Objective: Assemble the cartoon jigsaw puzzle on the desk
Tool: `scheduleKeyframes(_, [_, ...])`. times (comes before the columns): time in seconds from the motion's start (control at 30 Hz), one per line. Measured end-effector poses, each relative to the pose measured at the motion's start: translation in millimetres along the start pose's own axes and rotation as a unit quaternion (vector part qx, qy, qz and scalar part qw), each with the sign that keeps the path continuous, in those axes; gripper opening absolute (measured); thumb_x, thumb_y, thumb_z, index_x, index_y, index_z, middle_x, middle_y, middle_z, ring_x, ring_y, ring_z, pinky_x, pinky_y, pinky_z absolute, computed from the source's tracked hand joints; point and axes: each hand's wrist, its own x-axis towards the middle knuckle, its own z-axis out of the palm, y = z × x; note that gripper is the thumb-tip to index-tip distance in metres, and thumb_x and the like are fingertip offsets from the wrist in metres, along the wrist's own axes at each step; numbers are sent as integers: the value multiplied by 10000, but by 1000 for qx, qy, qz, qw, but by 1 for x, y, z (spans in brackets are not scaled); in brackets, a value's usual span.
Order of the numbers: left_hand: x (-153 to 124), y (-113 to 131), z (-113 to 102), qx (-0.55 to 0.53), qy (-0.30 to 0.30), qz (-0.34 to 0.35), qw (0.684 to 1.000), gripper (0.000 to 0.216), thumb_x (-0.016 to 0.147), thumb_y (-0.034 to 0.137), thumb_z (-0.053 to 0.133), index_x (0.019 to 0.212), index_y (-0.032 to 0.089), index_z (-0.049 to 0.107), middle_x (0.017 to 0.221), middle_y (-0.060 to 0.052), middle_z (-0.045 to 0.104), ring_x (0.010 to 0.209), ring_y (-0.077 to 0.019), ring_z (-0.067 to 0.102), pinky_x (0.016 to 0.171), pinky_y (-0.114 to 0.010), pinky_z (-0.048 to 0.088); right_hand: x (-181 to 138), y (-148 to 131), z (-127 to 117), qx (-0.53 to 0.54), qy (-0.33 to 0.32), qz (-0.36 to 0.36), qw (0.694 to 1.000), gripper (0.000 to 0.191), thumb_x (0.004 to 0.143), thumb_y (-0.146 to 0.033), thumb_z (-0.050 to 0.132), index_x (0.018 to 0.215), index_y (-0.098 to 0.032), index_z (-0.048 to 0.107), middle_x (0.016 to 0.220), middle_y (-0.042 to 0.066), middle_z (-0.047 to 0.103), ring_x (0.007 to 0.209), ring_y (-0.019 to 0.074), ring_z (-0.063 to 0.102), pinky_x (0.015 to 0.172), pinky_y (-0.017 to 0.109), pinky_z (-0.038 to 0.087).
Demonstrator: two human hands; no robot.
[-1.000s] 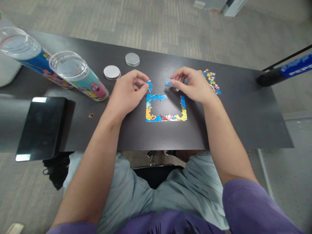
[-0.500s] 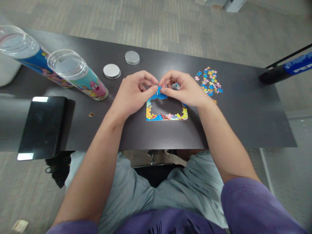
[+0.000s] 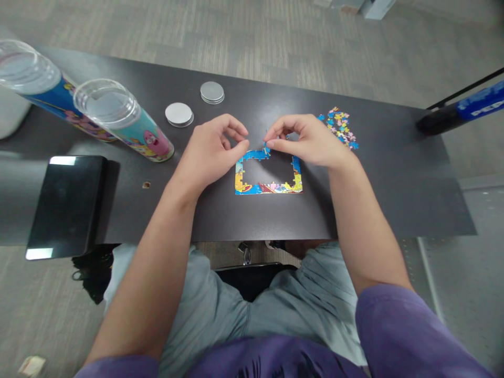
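A jigsaw puzzle border (image 3: 269, 188) lies on the dark table, a rectangle of joined edge pieces around a bare middle. My right hand (image 3: 305, 139) pinches a small blue puzzle piece (image 3: 266, 150) between thumb and forefinger, just over the top row. Part of that row is hidden under the right fingers. At the border's upper left corner, my left hand (image 3: 218, 149) hovers with thumb and forefinger slightly apart and nothing visible between them. Loose puzzle pieces (image 3: 342, 126) lie in a pile beyond my right hand, partly covered by it.
Two clear-topped printed cylinders (image 3: 126, 118) (image 3: 59, 94) stand at the left. White discs (image 3: 178, 113) and grey discs (image 3: 212, 92) are stacked near the far edge. A black tablet-like device (image 3: 66, 205) sits at the near left, and a blue and black cylinder (image 3: 459, 111) at the far right.
My hands have come apart: the left drew back slightly left, the right shifted right. The blue piece, earlier between both hands' fingertips, is now in the right hand alone.
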Motion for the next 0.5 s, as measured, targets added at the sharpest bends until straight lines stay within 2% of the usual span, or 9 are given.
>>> scheduleKeyframes(0.17, [-3,-5,1,93,-27,48,994,190,960,240,943,1128,311,891,1180,-29,889,889,-236,726,913,-464,618,-3,17,-14,-2,-10,25,1000,427,901,-651,1135,1021,-313,904,982,54,875,972,307,797,965,517,681])
scheduleKeyframes(0.33, [-5,-6,7,100,-35,56,993,191,946,251,986,1104,326,908,1163,-36,817,1053,-290,784,1051,-499,635,-4,20,-14,18,-30,39,999,440,887,-644,1156,1006,-308,898,932,46,874,934,298,792,913,507,703])
scheduleKeyframes(0.5, [-4,-6,6,127,-49,47,990,208,937,267,1000,1122,340,940,1089,-29,775,1015,-289,757,1021,-486,625,-5,18,-12,24,-38,49,998,388,891,-571,1171,1002,-312,905,919,38,875,905,291,799,902,506,703])
